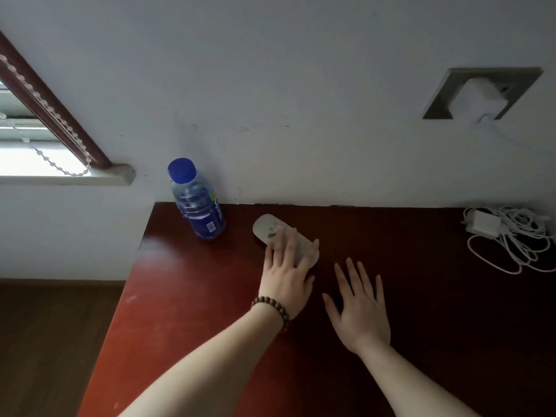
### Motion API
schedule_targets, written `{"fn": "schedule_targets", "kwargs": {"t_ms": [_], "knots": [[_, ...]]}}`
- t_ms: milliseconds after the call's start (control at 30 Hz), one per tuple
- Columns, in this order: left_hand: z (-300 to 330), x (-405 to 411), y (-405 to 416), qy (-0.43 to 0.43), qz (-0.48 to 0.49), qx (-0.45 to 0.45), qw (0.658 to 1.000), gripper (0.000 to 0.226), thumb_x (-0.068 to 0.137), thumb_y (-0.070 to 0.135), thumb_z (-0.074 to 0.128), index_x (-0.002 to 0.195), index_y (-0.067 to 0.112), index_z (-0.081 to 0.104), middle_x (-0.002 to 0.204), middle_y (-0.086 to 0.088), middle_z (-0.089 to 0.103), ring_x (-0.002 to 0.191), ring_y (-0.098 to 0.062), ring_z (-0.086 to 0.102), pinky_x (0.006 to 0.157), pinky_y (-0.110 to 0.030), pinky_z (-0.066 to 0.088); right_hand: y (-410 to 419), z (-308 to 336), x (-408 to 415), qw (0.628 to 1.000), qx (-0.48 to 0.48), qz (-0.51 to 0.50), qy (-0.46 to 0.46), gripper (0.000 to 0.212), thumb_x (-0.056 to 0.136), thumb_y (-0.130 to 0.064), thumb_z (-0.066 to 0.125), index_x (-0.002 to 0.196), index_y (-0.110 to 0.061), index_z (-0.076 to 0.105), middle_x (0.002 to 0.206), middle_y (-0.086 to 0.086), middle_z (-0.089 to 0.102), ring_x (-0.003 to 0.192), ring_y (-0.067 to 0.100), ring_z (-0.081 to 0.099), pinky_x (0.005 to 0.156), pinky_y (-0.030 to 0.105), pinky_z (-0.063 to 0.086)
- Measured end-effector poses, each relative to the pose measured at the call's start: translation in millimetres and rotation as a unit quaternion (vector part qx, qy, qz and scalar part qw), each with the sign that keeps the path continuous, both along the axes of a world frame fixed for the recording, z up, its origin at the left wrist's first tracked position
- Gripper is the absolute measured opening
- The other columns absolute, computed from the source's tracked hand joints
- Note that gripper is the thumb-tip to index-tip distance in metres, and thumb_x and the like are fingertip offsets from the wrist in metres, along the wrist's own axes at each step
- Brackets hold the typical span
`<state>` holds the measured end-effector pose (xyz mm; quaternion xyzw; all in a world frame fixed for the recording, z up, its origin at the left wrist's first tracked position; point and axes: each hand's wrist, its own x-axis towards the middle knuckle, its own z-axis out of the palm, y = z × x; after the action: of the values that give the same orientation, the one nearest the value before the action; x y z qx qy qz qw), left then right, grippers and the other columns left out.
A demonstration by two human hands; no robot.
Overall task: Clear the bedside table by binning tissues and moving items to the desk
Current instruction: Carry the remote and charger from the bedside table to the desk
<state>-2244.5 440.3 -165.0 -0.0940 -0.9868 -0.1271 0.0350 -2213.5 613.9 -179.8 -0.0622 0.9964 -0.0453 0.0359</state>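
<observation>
Two splayed hands, left hand (285, 281) on pale case (272, 231), right hand (359, 308) empty, above red-brown desk (180, 296).

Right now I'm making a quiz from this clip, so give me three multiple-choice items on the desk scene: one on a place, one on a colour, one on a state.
1. Where is the bottle?
A. back left corner of the desk
B. on the windowsill
C. beside the charger

2. What colour is the bottle cap?
A. red
B. blue
C. white

3. What is the left hand doing?
A. gripping the bottle
B. resting fingers on the pale oval case
C. pulling the cable

Answers: 1 A, it stands by the wall at the desk's left edge. 2 B, the cap is plainly blue. 3 B, its fingers lie over the case.
</observation>
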Motion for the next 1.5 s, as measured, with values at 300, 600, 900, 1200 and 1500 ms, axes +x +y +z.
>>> {"fn": "schedule_targets", "kwargs": {"t_ms": [300,600,900,1200,1500], "knots": [[-2.8,-15.4,29.9,-0.03,0.144,0.043,0.988,0.061,0.095,0.042,0.027,0.149,0.027,0.001,0.155,-0.018,-0.01,0.137,-0.036,-0.029,0.113,-0.052,-0.01,0.3,-1.0,-0.4,1.0,-0.018,-0.002,0.006,0.068,0.092,-0.066,0.012,0.149,-0.03,0.019,0.159,-0.002,0.015,0.146,0.013,-0.003,0.119,0.045,0.001],[12.1,-72.1,8.3,-0.049,0.208,0.089,0.973,0.07,0.086,0.007,0.039,0.146,0.002,0.005,0.155,-0.022,-0.006,0.142,-0.034,-0.014,0.114,-0.042,-0.01,0.5,-0.8,-0.2,1.0,-0.01,-0.002,0.007,0.067,0.092,-0.065,0.012,0.149,-0.03,0.018,0.158,-0.003,0.015,0.147,0.015,0.0,0.119,0.046,0.003],[10.7,-92.9,-23.8,0.013,0.163,0.089,0.983,0.042,0.092,0.014,0.049,0.133,0.009,0.043,0.149,-0.019,0.03,0.142,-0.032,0.012,0.117,-0.041,0.0,0.6,-2.1,0.6,1.0,-0.015,0.002,0.009,0.066,0.093,-0.065,0.017,0.148,-0.029,0.021,0.157,-0.002,0.018,0.147,0.016,0.004,0.118,0.047,0.007],[0.4,-89.3,-25.3,0.006,0.144,0.025,0.989,0.053,0.097,0.027,0.037,0.147,0.016,0.021,0.157,-0.012,0.014,0.145,-0.028,0.002,0.117,-0.041,-0.005,1.0,-2.7,0.6,1.0,-0.024,0.0,0.008,0.066,0.092,-0.065,0.015,0.148,-0.029,0.021,0.157,-0.002,0.019,0.147,0.016,0.003,0.119,0.048,0.007],[29.5,-43.0,-27.5,-0.012,0.132,0.037,0.99,0.067,0.094,0.041,0.038,0.149,0.02,0.007,0.158,-0.006,0.012,0.145,-0.022,0.003,0.116,-0.041,0.008,0.8,0.6,-0.2,1.0,-0.013,0.002,-0.017,0.07,0.09,-0.067,0.001,0.149,-0.03,0.003,0.159,-0.003,0.001,0.146,0.016,-0.01,0.117,0.047,-0.009]]}}
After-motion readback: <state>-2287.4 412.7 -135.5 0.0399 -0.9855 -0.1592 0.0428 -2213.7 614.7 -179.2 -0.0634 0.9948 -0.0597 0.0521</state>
